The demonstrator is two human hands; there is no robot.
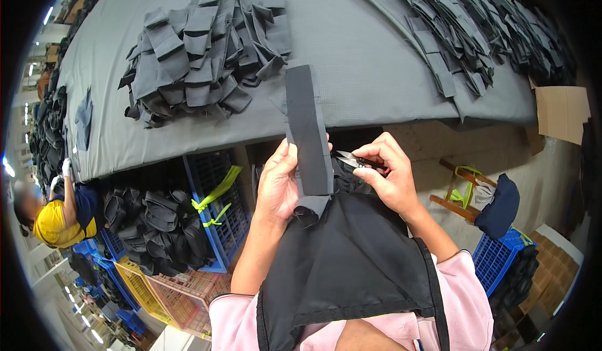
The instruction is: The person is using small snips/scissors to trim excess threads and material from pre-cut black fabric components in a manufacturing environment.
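Observation:
My left hand grips a long dark grey fabric strip by its left edge, thumb on top. The strip stands out in front of my black apron, its far end over the edge of the cloth-covered table. In my right hand is a pair of thread snips, closed in my fingers, with the metal blades pointing left toward the strip's right edge. The blades show a gap between them and look apart from the strip. A folded lower end of the strip hangs near my left wrist.
A heap of grey fabric strips lies on the grey-covered table, with more strips at right. Blue crates with black pieces stand below left. A wooden stool is at right. Another person in yellow works far left.

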